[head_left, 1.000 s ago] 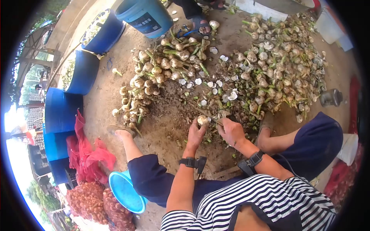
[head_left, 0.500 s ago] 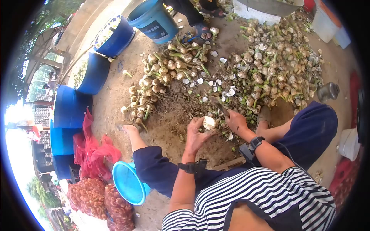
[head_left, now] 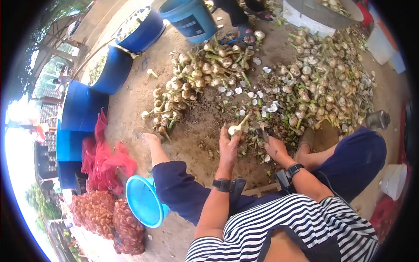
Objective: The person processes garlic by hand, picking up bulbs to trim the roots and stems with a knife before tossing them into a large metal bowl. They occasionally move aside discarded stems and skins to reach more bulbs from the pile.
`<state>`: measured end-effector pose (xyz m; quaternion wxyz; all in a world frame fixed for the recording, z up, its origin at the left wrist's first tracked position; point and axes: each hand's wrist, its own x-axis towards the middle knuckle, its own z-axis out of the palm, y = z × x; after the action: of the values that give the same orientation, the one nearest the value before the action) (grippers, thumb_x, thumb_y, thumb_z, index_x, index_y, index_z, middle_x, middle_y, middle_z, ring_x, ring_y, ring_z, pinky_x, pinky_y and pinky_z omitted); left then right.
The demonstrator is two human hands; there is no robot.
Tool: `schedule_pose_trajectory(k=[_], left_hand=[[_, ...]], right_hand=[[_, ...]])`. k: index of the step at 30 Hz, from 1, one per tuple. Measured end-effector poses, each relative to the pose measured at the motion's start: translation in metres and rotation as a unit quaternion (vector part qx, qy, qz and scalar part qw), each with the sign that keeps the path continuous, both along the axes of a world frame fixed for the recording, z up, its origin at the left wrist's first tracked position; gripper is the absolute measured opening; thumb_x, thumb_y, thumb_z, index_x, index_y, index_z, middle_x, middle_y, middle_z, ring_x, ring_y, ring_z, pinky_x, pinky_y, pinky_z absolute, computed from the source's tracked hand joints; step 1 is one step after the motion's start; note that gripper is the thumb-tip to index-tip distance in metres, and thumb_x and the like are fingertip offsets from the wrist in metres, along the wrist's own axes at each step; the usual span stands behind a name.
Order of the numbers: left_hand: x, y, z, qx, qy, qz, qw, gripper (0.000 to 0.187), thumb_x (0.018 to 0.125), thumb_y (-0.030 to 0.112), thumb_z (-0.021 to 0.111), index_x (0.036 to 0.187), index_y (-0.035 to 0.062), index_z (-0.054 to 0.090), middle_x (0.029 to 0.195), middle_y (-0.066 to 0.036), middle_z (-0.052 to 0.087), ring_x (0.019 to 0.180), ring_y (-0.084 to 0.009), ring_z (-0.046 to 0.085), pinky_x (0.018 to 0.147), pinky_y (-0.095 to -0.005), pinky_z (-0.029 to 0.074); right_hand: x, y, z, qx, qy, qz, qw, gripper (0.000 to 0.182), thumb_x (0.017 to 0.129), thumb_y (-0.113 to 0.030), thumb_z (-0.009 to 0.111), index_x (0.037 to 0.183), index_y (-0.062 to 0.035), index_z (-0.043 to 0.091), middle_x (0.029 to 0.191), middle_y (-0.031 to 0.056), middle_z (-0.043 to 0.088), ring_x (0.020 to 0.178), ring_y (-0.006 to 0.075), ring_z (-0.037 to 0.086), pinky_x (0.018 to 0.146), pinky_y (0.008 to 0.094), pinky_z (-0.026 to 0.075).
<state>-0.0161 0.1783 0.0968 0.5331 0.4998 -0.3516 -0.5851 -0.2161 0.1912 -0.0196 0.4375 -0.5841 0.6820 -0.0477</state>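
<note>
My left hand [head_left: 228, 147] grips a pale garlic bulb [head_left: 234, 129] with its stalk pointing up and right. Just to the right, my right hand [head_left: 275, 147] is closed around a dark cutting tool [head_left: 263, 131] held low over the trimmings. Both hands hover above dirt strewn with cut roots and stems. A large heap of garlic bulbs with green stalks [head_left: 325, 87] lies ahead on the right. A smaller heap [head_left: 196, 81] lies ahead on the left. White peeled pieces [head_left: 262, 102] lie scattered between the heaps.
Blue barrels [head_left: 111, 70] line the left side, with a blue bucket [head_left: 190, 17] at the top. A blue funnel [head_left: 144, 201], red mesh netting [head_left: 107, 161] and filled mesh sacks [head_left: 109, 218] sit at lower left. A metal flask [head_left: 377, 118] stands at right. Another person's sandalled foot [head_left: 244, 32] is at the top.
My left hand has turned the bulb and raised it, so its stalk now points upward. My right hand dropped back toward me with the tool. The view shifted slightly.
</note>
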Motion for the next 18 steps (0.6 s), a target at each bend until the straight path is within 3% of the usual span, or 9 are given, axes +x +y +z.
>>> schedule_pose_trajectory(k=[3,6,10,11,12,13,15,16,18], left_hand=[[-0.035,-0.043,0.040,-0.037,-0.137,-0.151,0.978,0.073,0.085,0.011,0.066,0.147,-0.0019,0.029,0.120,-0.020,0.058,0.100,-0.0246,0.063,0.088,-0.0331,0.052],[-0.062,-0.074,0.052,-0.122,-0.211,-0.325,0.914,0.093,0.080,0.020,0.075,0.154,0.0067,0.021,0.141,-0.021,0.048,0.129,-0.0345,0.049,0.111,-0.0429,0.036],[0.022,-0.121,-0.035,-0.171,-0.427,-0.075,0.885,0.078,0.075,0.020,0.079,0.141,0.0014,0.042,0.131,-0.025,0.054,0.120,-0.0405,0.051,0.105,-0.0449,0.040],[0.059,-0.132,-0.047,-0.064,-0.475,-0.007,0.878,0.072,0.074,0.018,0.078,0.136,-0.0018,0.046,0.129,-0.026,0.055,0.116,-0.0413,0.053,0.103,-0.0449,0.041],[0.105,-0.144,-0.070,-0.065,-0.540,0.076,0.836,0.072,0.075,0.018,0.078,0.135,-0.0051,0.045,0.127,-0.028,0.054,0.117,-0.0420,0.052,0.101,-0.0454,0.042],[0.157,-0.153,-0.098,-0.038,-0.620,0.122,0.774,0.075,0.077,0.024,0.079,0.136,-0.0062,0.043,0.133,-0.028,0.050,0.121,-0.0416,0.049,0.103,-0.0485,0.040],[0.225,-0.181,-0.093,0.242,-0.630,0.147,0.723,0.080,0.084,0.038,0.074,0.143,-0.0022,0.038,0.149,-0.027,0.034,0.135,-0.0408,0.035,0.114,-0.0532,0.029],[0.256,-0.187,-0.108,0.228,-0.719,0.138,0.642,0.080,0.085,0.041,0.072,0.144,-0.0020,0.038,0.153,-0.025,0.030,0.142,-0.0400,0.025,0.118,-0.0524,0.021],[0.301,-0.207,-0.117,0.236,-0.737,0.133,0.619,0.074,0.085,0.036,0.071,0.142,0.0001,0.042,0.157,-0.020,0.026,0.146,-0.0341,0.023,0.119,-0.0547,0.016]], right_hand=[[0.015,-0.006,-0.006,-0.011,-0.017,0.038,0.999,0.036,0.090,-0.024,0.053,0.114,0.0018,0.058,0.092,0.0266,0.065,0.085,0.0450,0.063,0.077,0.0533,0.048],[0.026,-0.002,-0.029,-0.042,-0.058,0.019,0.997,0.038,0.089,-0.027,0.055,0.113,0.0007,0.059,0.099,0.0276,0.066,0.092,0.0463,0.062,0.081,0.0523,0.048],[0.035,-0.017,-0.014,0.007,-0.072,-0.050,0.996,0.037,0.087,-0.027,0.057,0.113,-0.0018,0.061,0.099,0.0240,0.067,0.093,0.0423,0.063,0.080,0.0484,0.049],[0.038,-0.017,-0.019,0.007,-0.085,-0.060,0.995,0.035,0.087,-0.025,0.058,0.114,-0.0021,0.062,0.096,0.0218,0.068,0.091,0.0383,0.065,0.079,0.0459,0.049],[0.041,-0.016,-0.023,0.009,-0.097,-0.071,0.993,0.034,0.088,-0.024,0.058,0.114,-0.0023,0.062,0.094,0.0196,0.068,0.089,0.0343,0.066,0.078,0.0433,0.050],[0.040,-0.016,-0.024,0.048,-0.107,-0.068,0.991,0.039,0.088,-0.028,0.057,0.117,-0.0028,0.060,0.099,0.0242,0.067,0.095,0.0435,0.063,0.080,0.0464,0.048],[0.040,-0.015,-0.030,0.079,-0.113,-0.070,0.988,0.039,0.088,-0.028,0.058,0.117,-0.0026,0.060,0.099,0.0232,0.067,0.094,0.0411,0.064,0.080,0.0455,0.048],[0.040,-0.015,-0.034,0.095,-0.116,-0.073,0.986,0.038,0.088,-0.027,0.058,0.117,-0.0026,0.060,0.100,0.0227,0.067,0.094,0.0400,0.064,0.080,0.0450,0.048],[0.039,-0.019,-0.036,0.140,-0.110,-0.106,0.978,0.038,0.088,-0.026,0.059,0.117,-0.0017,0.060,0.100,0.0215,0.067,0.094,0.0379,0.064,0.081,0.0446,0.049]])
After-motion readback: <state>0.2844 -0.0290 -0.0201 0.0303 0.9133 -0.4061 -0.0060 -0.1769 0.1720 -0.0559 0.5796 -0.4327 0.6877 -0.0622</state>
